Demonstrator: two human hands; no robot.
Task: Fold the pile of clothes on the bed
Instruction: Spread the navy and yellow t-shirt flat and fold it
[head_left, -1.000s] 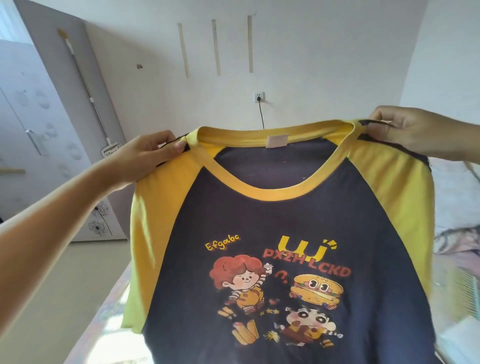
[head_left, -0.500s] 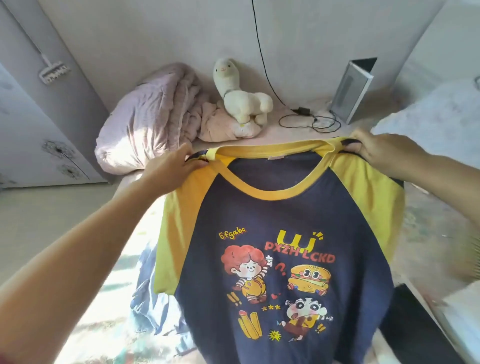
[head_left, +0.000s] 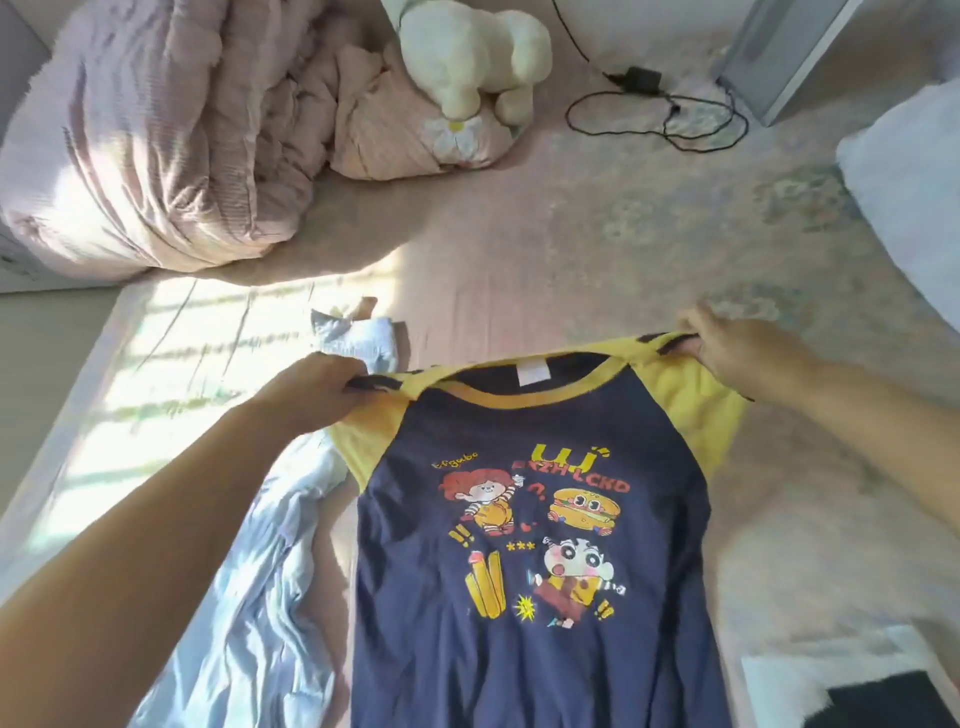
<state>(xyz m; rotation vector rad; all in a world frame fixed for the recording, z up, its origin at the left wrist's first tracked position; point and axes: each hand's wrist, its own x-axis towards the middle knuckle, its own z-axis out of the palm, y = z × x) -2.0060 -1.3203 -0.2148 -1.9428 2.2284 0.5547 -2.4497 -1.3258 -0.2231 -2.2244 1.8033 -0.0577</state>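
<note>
hands pinch t-shirt (head_left: 524, 597) shoulders: left hand (head_left: 317, 389) grip closed, right hand (head_left: 737, 351) likewise.

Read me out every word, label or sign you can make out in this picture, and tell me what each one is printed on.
"Efgabc", small yellow script on the navy and yellow cartoon-print T-shirt, above the red-haired figure; last letters blurred, so uncertain.
"UJ", large yellow letters on the shirt's chest.
"PXZH LCKD", red letters under that; the first letters are blurred here.
White neck tag inside the collar: no print legible.
Nothing else in view carries readable text.
</note>
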